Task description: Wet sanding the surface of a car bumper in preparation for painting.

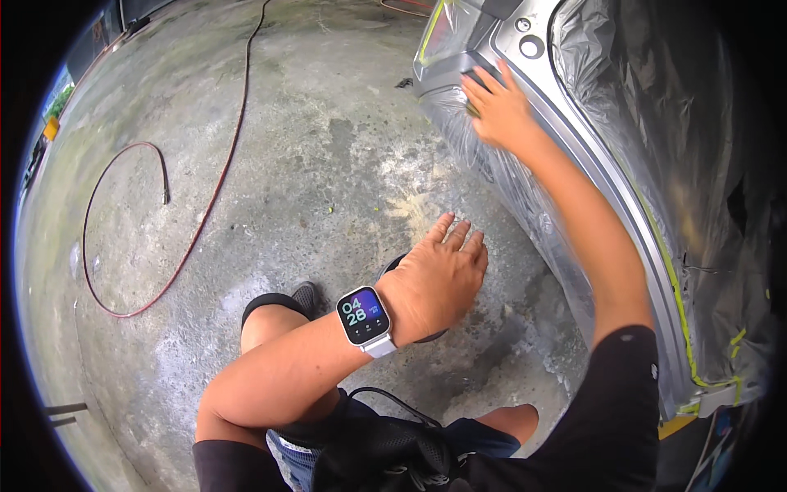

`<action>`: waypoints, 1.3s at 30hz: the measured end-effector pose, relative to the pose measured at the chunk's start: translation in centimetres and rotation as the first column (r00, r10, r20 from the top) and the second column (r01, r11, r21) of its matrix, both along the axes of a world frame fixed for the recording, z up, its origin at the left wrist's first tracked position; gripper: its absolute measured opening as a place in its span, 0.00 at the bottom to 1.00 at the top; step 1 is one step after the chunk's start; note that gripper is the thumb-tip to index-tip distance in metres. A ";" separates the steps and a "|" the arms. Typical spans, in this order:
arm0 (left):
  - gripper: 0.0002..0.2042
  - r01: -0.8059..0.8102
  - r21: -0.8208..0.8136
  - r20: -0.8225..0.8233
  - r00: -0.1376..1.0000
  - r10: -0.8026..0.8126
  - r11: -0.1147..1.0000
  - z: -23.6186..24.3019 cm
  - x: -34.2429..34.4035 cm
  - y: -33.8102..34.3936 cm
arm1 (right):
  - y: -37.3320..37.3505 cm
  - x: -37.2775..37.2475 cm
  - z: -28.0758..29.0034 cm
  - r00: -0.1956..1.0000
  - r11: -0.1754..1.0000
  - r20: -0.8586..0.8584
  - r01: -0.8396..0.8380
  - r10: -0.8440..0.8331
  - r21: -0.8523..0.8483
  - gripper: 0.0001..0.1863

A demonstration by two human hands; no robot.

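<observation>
Right fingers (492, 81) on silver panel (533, 86), hold unclear; left fingers (441, 228) loosely spread above stained concrete (328, 156)

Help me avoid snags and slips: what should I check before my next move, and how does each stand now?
1. Right hand at the silver panel: ok, fingers extended over it.
2. What sits under the right fingers: cannot tell, mostly hidden.
3. Left hand away from the panel: ok, apart from it.
4. Smartwatch away from the panel: ok, on the left wrist.
5. Red hose away from the visible shoe: ok, lying to its left.
</observation>
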State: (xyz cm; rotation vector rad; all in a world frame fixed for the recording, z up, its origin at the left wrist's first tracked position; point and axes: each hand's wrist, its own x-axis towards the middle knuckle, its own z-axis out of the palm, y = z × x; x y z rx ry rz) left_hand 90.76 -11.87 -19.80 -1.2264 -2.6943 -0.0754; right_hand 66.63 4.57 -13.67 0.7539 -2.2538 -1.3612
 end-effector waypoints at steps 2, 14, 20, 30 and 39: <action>0.36 -0.006 0.010 0.012 1.000 0.006 1.000 -0.1 -0.1 -0.3 | 3.7 3.5 0.4 0.997 0.999 0.065 -0.043 0.044 -0.022 0.33; 0.34 0.038 -0.023 0.009 0.999 -0.038 0.999 -0.9 1.0 0.1 | -0.6 -2.6 -0.1 0.993 0.986 0.054 -0.094 0.102 -0.138 0.33; 0.37 0.037 0.035 0.040 0.998 -0.039 0.999 -1.7 -0.3 1.8 | 3.6 1.8 0.6 0.993 0.992 0.060 -0.095 0.100 -0.086 0.34; 0.47 -0.257 0.702 0.225 0.965 0.135 0.664 -2.4 -14.3 3.6 | 19.8 31.8 0.9 0.991 0.798 0.137 0.091 -0.011 -0.596 0.35; 0.36 -0.095 0.861 -0.031 0.971 0.237 0.500 -1.9 -18.4 16.5 | 17.2 46.0 -22.6 0.956 -0.377 0.258 0.292 0.140 -0.879 0.36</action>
